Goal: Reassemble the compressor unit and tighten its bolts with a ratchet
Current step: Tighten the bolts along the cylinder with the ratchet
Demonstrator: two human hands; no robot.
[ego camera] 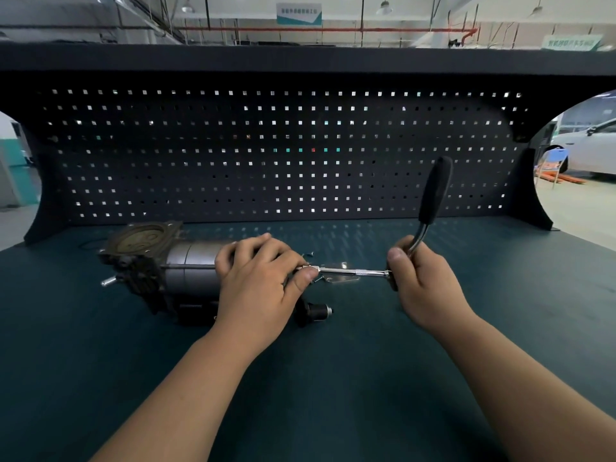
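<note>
Left hand [256, 278] palm-down, fingers [266, 248] in a pinch on the extension bar [350, 271]; right hand [420, 281] fisted round the ratchet [433, 195].

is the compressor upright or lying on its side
On its side: the compressor lies with its cylinder horizontal on the bench.

Dark pegboard [300, 155], teal benchtop [333, 378], white car [590, 151], blue chair [557, 154]
</note>
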